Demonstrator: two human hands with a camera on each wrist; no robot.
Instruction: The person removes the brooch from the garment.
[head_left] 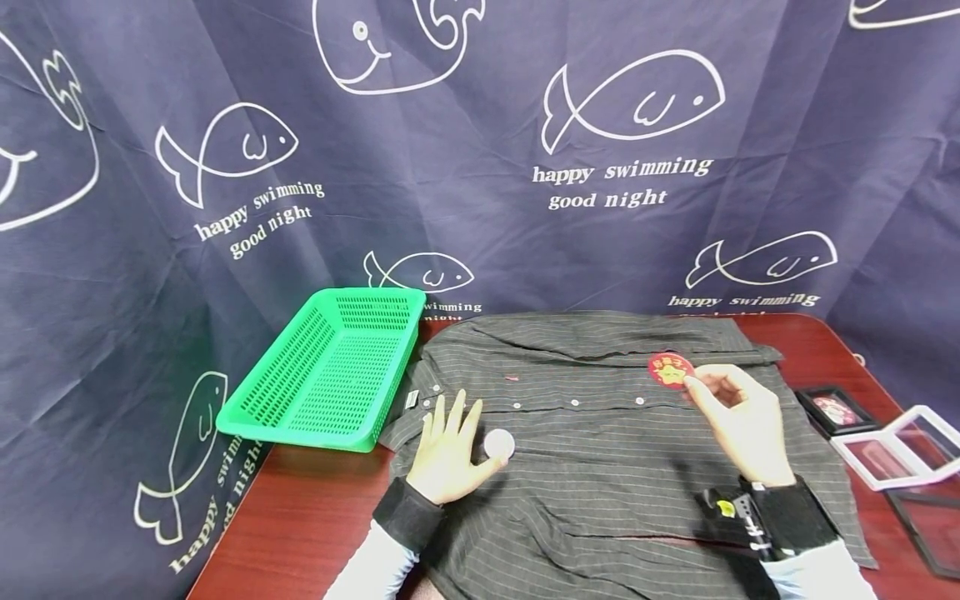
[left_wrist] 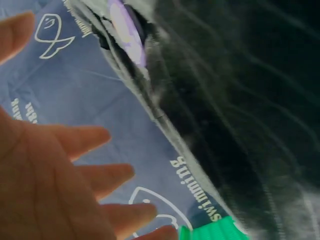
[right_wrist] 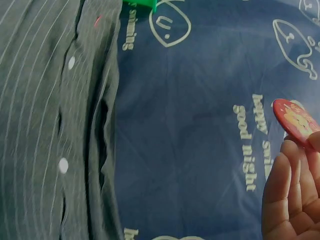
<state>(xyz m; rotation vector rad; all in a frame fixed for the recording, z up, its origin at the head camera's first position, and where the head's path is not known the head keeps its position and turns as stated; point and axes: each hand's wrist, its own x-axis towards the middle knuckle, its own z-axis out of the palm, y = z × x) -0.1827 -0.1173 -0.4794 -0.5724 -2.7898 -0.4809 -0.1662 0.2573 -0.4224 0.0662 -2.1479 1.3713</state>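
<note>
A dark grey pinstriped shirt (head_left: pixel 600 467) with white buttons lies spread over the table. My right hand (head_left: pixel 742 417) pinches a round red badge (head_left: pixel 670 370) with a yellow star between thumb and fingers, above the shirt's right part; the badge (right_wrist: pixel 296 120) shows tilted in the right wrist view. My left hand (head_left: pixel 450 454), fingers straight and spread, is over the shirt near its collar. Beside its thumb is a pale round badge (head_left: pixel 498 444), which the thumb tip overlaps in the head view. A purple-rimmed disc (left_wrist: pixel 129 32) appears against the shirt in the left wrist view.
A green plastic basket (head_left: pixel 326 367) stands at the left of the reddish-brown table (head_left: pixel 315 500). At the right are a small black case (head_left: pixel 836 410) with a badge inside, an open white frame (head_left: pixel 900 446) and a dark frame (head_left: pixel 930 529). A fish-print curtain (head_left: pixel 480 192) hangs behind.
</note>
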